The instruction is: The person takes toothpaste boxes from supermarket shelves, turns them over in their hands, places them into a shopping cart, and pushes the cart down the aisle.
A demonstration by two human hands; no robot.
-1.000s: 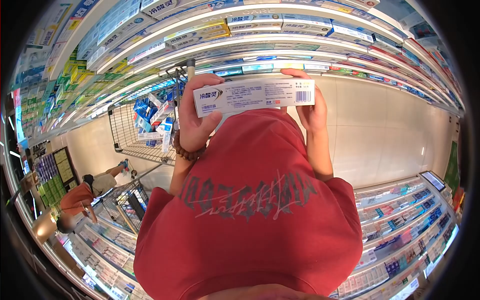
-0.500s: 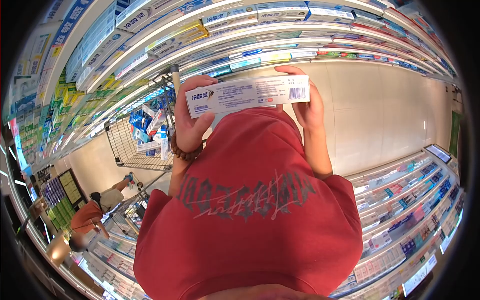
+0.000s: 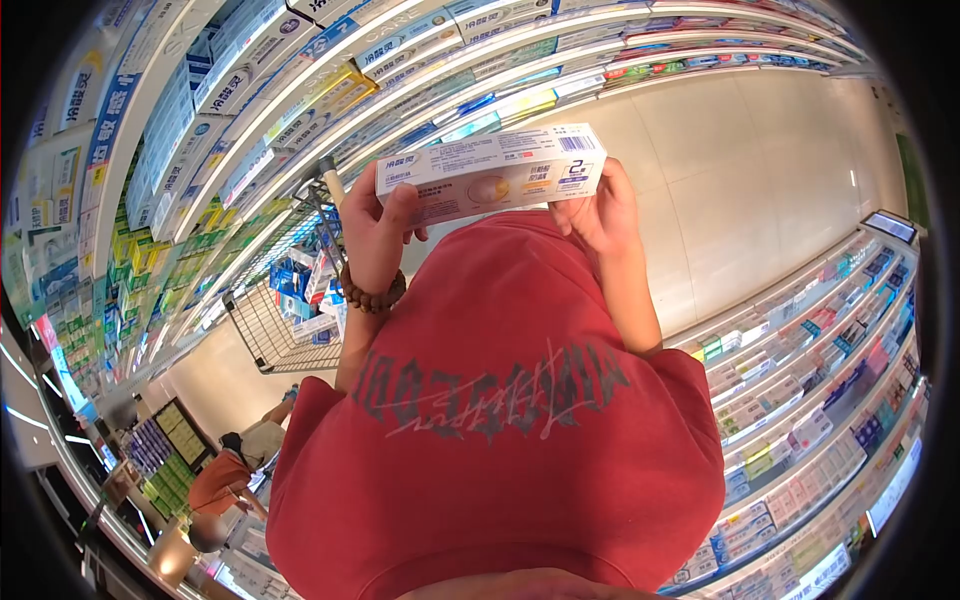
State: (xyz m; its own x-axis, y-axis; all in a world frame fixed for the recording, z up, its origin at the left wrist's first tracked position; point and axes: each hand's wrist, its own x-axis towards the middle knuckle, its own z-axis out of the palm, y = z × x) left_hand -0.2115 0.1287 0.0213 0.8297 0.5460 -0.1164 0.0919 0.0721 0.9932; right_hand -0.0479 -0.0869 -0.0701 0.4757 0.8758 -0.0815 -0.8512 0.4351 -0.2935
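A long white toothpaste box (image 3: 490, 170) with blue print, a barcode and a tooth-like picture is held in front of my red shirt, tilted so two long faces show. My left hand (image 3: 375, 230), with a brown bead bracelet (image 3: 372, 292) at the wrist, grips the box's left end, thumb across the printed face. At the right end, my right hand (image 3: 600, 212) holds it from below and the side; some of its fingers are hidden behind the box.
A wire shopping cart (image 3: 262, 335) containing several boxes stands at my left. Shelves of toothpaste boxes (image 3: 245, 85) curve along the front and left. More stocked shelves (image 3: 800, 430) are at the right. Another person (image 3: 225, 480) is at the lower left. Pale tiled floor (image 3: 720, 190) extends right.
The box has turned in my hands, bringing the face with the tooth-like picture into sight below the barcode face. The surroundings have shifted in view.
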